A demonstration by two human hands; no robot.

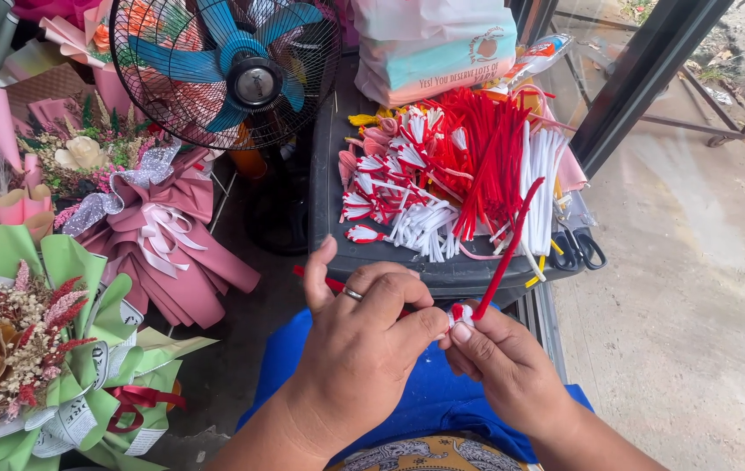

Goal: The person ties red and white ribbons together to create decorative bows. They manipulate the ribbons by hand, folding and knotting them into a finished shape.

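Pinching a small red-and-white pipe-cleaner piece (460, 314) between both hands, near the middle of the scene.

Closed fingers of the left hand (363, 336), which wears a ring (352, 294), press on the piece from the left, with a bit of red stem showing behind that hand; the right hand (503, 358) grips it from the right, thumb and forefinger shut tight, and a long red pipe cleaner (506, 253) rises from the piece, slanting up to the right. Beyond the hands lies a dark tray (324, 174) heaped with red and white pipe cleaners (477, 157) and finished red-and-white pieces (390, 187), scissors (577, 249) at its right edge. Far left stands a fan with blue blades (228, 65); pink-wrapped (163, 235) and green-wrapped (41, 349) bouquets fill the left side.
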